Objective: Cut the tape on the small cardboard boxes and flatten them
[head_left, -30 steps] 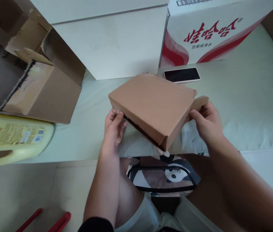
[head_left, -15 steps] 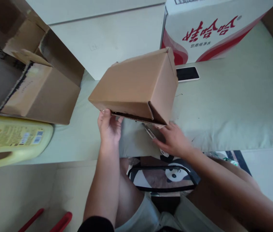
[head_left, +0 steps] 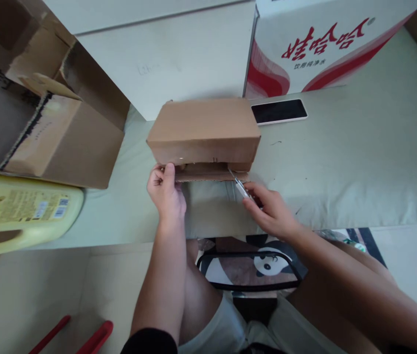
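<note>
A brown cardboard box point(head_left: 204, 120) rests on the pale green cushioned surface, its near side partly open with a flap folded out low. My left hand point(head_left: 166, 189) is closed on the box's near left corner, thumb on top at the flap. In my right hand point(head_left: 269, 209) is a utility knife point(head_left: 241, 188), its blade pointing to the upper left at the right part of the opening. The inside of the box is dark and mostly hidden.
A phone point(head_left: 279, 111) lies behind the box to the right. A white and red carton point(head_left: 315, 54) and a white panel point(head_left: 179, 59) stand behind. To the left are an opened larger cardboard box point(head_left: 83, 137) and a yellow jug point(head_left: 27, 211). The cushion's front edge runs before my knees.
The box has turned and come down flat onto the cushion, its opening now facing me. My right hand has left the box's edge and raised the knife to the opening.
</note>
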Demonstrator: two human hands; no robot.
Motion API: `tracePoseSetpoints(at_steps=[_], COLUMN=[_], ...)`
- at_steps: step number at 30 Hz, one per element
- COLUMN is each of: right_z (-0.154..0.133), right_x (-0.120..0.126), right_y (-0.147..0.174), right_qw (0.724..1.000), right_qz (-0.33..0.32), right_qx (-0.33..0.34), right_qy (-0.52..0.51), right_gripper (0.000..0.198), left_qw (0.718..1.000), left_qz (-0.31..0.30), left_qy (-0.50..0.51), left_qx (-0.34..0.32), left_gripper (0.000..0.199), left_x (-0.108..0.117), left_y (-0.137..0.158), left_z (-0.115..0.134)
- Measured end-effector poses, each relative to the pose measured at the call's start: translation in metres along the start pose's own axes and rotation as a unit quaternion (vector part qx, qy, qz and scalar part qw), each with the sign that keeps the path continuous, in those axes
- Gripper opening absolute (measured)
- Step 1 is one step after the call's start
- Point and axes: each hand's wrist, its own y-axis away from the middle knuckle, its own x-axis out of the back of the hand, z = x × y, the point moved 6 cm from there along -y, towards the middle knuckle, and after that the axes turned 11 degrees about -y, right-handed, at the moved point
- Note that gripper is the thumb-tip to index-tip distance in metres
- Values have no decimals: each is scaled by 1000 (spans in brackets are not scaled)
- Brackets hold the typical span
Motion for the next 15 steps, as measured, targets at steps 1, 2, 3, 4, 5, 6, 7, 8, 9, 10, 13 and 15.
tracePoseSetpoints(at_steps=[1, 2, 3, 4, 5, 6, 7, 8, 9, 10, 13, 15], right_z=[-1, -1, -2, -2, -1, -1, 0, 1, 1, 2, 2, 3], right_x=[-2, -3, -3, -3, -2, 0, 2, 4, 7, 10, 25, 41], right_y=[-1, -2, -2, -3, -3, -3, -3, -2, -1, -1, -1, -1], right_qw=[1000, 1000, 1000, 1000, 1000, 1000, 1000, 1000, 1000, 999, 994, 980], right_qz=[-3, -4, -3, -1, 2, 5, 9, 13, 19, 27, 90, 166], right_qx=[-13, -20, -23, -23, -22, -19, -15, -8, 3, 16, 62, 77], right_qy=[-7, -10, -10, -11, -12, -12, -11, -11, -10, -8, 22, 75], right_gripper=[28, 29, 30, 31, 32, 32, 30, 29, 26, 24, 19, 16], left_qw=[1000, 1000, 1000, 1000, 1000, 999, 999, 999, 998, 998, 997, 997], left_qz=[-10, -17, -19, -20, -19, -17, -17, -19, -23, -26, -25, -18], left_qy=[0, 0, 0, 1, 3, 8, 12, 14, 14, 11, -20, -54], left_qx=[5, 11, 17, 22, 25, 29, 34, 40, 48, 58, 70, 53], left_gripper=[67, 65, 63, 60, 56, 51, 45, 38, 32, 28, 23, 19], left_x=[-1, -3, -3, -4, -4, -4, -5, -5, -6, -5, 0, 7], left_y=[0, 0, -1, -1, -1, -2, -2, -2, -2, -2, -6, -10], left_z=[0, -1, -2, -3, -4, -4, -6, -7, -9, -12, -20, -23])
